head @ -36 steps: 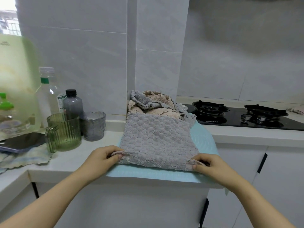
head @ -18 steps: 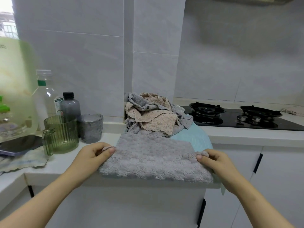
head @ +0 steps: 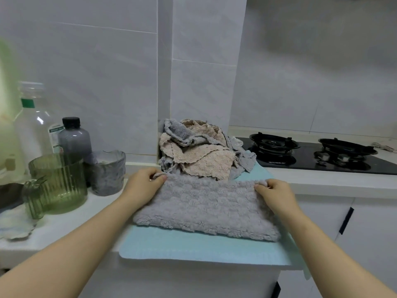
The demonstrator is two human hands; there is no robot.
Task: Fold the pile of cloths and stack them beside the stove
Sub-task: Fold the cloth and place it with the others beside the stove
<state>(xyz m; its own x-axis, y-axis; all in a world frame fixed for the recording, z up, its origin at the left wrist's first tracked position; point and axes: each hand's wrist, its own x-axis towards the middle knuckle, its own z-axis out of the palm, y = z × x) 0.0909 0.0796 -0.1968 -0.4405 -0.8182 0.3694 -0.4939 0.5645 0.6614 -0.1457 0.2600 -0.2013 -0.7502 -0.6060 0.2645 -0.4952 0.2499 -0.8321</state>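
A grey fluffy cloth [head: 204, 205] lies folded in half on a light blue mat [head: 193, 248] at the counter's front edge. My left hand [head: 144, 186] pinches its far left corner and my right hand [head: 272, 192] pinches its far right corner, both at the fold's far edge. Behind the cloth sits a crumpled pile of beige and grey cloths [head: 199, 151] against the wall. The black gas stove [head: 311, 151] lies to the right of the pile.
Left of the mat stand a green ribbed glass jug [head: 58, 181], a small green glass [head: 33, 198], a grey glass cup [head: 106, 171], a dark bottle [head: 74, 136] and a clear bottle [head: 35, 121]. A pale rag [head: 15, 224] lies at the far left. White cabinet doors [head: 365, 222] are below right.
Both hands carried the cloth's near edge away from me and laid it over the far edge, folding the grey cloth in half. The pile behind is uncovered.
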